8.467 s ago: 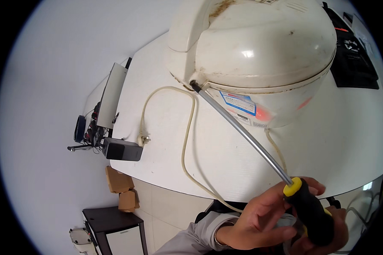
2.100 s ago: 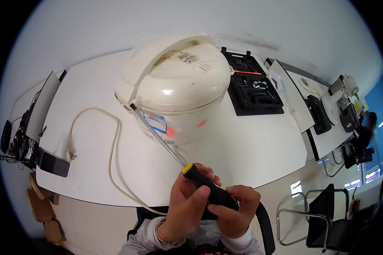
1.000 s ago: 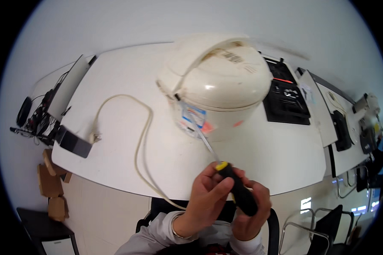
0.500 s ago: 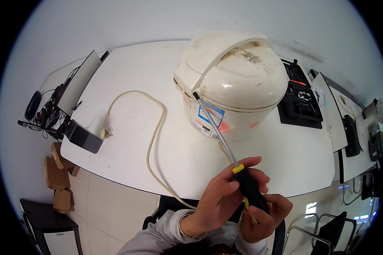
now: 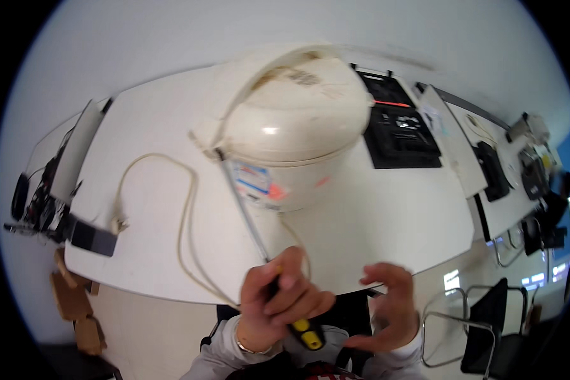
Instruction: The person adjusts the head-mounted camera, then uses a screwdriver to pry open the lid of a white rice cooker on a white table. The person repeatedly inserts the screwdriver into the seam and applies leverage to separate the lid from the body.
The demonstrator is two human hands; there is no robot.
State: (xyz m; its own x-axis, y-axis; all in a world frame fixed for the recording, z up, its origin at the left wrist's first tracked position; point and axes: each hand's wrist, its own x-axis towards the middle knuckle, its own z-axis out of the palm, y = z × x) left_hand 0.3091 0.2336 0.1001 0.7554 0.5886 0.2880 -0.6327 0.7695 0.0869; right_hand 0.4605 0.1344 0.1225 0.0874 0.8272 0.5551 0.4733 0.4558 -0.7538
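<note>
My left hand (image 5: pixel 277 303) is wrapped round the black-and-yellow handle of a long screwdriver (image 5: pixel 244 212). The shaft points away and to the left, and its dark tip overlaps the hinge side of the rice cooker's lid in the picture; whether it touches, I cannot tell. My right hand (image 5: pixel 392 310) is apart from the tool, to its right, with thumb and fingers spread and nothing between them. Beyond both hands stands the off-white rice cooker (image 5: pixel 316 126), its lid down, with stains on the lid and a blue label on its front. Motion blurs much of the picture.
A cream power cord (image 5: pixel 182 240) loops over the white table (image 5: pixel 386 221), its plug (image 5: pixel 118 223) beside a dark box (image 5: pixel 91 237). Right of the cooker lies an opened black tool case (image 5: pixel 402 136). Cardboard boxes (image 5: pixel 73 297) sit on the floor at left, a chair (image 5: pixel 487 316) at right.
My right hand has let go of the screwdriver handle and moved away to the right. My left hand has closed round the handle. The whole view has shifted.
</note>
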